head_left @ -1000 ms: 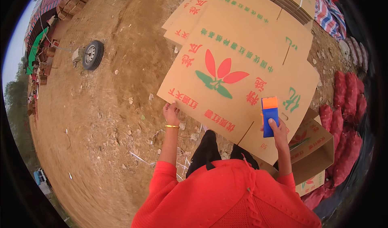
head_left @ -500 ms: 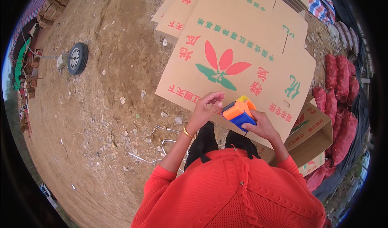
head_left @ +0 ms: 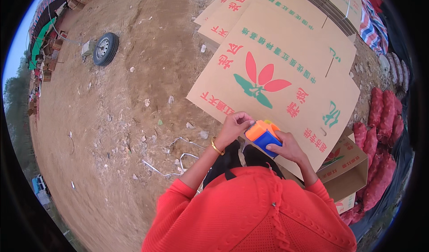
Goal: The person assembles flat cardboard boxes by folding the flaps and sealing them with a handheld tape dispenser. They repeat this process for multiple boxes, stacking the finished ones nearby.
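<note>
Outdoors, bare brown dirt ground (head_left: 134,118) strewn with straw and white plastic strap scraps (head_left: 178,156). Person in a red top stands over a flattened brown cardboard carton printed with a red-and-green flower (head_left: 286,86).

Orange-and-blue plastic handheld tape dispenser (head_left: 264,137) sits at the carton's near edge, just in front of the person's chest, between both hands. Right hand (head_left: 290,148) is wrapped around its blue body from the right and below, a firm grip. Left hand (head_left: 234,126) comes in from the left, fingers curled and pinched at the orange end; whether it grips the dispenser itself or a tape end is too small to tell. Gold bangle (head_left: 217,147) on the left wrist.

Dispenser's long axis runs roughly from the left hand down-right into the right palm, orange end up-left toward the carton face. Right hand carries it; left hand touches only the tip. Both equally near.

Outward: more flat cartons stacked behind (head_left: 250,6), an assembled open cardboard box (head_left: 353,171) to the right, red mesh sacks (head_left: 380,131) beyond it, striped tarp (head_left: 375,15) at top right, black tyre (head_left: 105,49) lying far left.
</note>
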A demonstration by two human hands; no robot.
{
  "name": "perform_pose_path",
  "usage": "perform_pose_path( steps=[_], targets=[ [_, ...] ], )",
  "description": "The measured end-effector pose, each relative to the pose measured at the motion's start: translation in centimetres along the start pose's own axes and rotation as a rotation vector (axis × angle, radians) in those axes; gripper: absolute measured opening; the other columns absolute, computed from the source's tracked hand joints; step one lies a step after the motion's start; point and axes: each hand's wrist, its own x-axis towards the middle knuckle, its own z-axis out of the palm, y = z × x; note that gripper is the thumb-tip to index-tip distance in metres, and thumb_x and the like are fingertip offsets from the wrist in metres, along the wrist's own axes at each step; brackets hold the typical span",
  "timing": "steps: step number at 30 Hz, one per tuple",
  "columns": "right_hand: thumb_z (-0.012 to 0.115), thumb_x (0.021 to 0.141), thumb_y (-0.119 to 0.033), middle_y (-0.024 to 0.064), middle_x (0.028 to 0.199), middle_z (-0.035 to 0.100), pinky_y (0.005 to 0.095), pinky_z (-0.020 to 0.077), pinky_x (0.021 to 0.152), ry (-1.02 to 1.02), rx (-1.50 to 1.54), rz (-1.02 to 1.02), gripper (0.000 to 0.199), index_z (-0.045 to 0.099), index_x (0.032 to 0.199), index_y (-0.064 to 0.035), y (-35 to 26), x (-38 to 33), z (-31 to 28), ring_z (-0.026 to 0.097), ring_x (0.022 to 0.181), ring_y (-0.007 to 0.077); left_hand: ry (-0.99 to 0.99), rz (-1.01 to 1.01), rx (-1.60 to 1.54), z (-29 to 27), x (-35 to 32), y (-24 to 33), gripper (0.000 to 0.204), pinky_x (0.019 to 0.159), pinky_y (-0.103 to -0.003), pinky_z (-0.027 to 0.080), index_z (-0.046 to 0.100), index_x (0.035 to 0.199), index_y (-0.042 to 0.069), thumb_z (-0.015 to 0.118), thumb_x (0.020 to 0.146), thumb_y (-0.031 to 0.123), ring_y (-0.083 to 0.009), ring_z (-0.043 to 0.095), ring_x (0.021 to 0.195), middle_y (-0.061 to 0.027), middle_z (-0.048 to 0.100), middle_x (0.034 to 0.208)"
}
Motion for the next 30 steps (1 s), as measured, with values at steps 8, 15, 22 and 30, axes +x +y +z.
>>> perform_pose_path(
  steps=[8, 15, 22, 30],
  targets=[
    [0.071, 0.076, -0.051, 0.0123, 0.071, 0.057, 0.0336, 0.0458, 0.064, -0.032, 0.096, 0.058, 0.058, 0.057, 0.09, 0.0036, -2.0, 4.1, 0.8, 0.056, 0.066, 0.0186, 0.25, 0.011, 0.068, -2.3, 1.0, 0.5, 0.002, 0.061, -0.021, 0.049, 0.066, 0.082, -0.002, 0.066, 0.083, -0.001, -0.006, 0.06, 0.067, -0.0029, 0.066, 0.074],
    [0.071, 0.077, -0.049, 0.0112, 0.071, 0.059, 0.0305, 0.0473, 0.058, -0.056, 0.008, 0.162, 0.055, 0.057, 0.092, 0.0023, -5.7, 9.1, 0.8, 0.058, 0.063, 0.0149, 0.234, 0.024, 0.057, -6.9, 4.1, 2.5, 0.003, 0.056, -0.021, 0.048, 0.067, 0.078, -0.001, 0.068, 0.08, -0.003, -0.006, 0.059, 0.064, -0.0025, 0.065, 0.072],
    [0.073, 0.077, -0.045, 0.0099, 0.068, 0.059, 0.0281, 0.0491, 0.054, -0.128, -0.047, 0.326, 0.052, 0.057, 0.093, 0.0018, -9.5, 14.2, 0.7, 0.06, 0.061, 0.0139, 0.228, -0.04, -0.092, -10.9, 6.6, 2.6, 0.005, 0.056, -0.022, 0.048, 0.067, 0.077, -0.003, 0.064, 0.08, -0.006, -0.0067, 0.058, 0.063, -0.0039, 0.063, 0.072],
    [0.075, 0.075, -0.038, 0.011, 0.07, 0.061, 0.0313, 0.0516, 0.054, -0.098, -0.085, 0.324, 0.047, 0.058, 0.094, 0.0016, -9.4, 16.5, 0.8, 0.062, 0.062, 0.0164, 0.229, 0.072, -0.055, -12.6, 8.7, 2.7, 0.006, 0.044, -0.021, 0.045, 0.065, 0.077, -0.004, 0.063, 0.081, -0.006, -0.0085, 0.058, 0.056, -0.005, 0.06, 0.07]
  ],
)
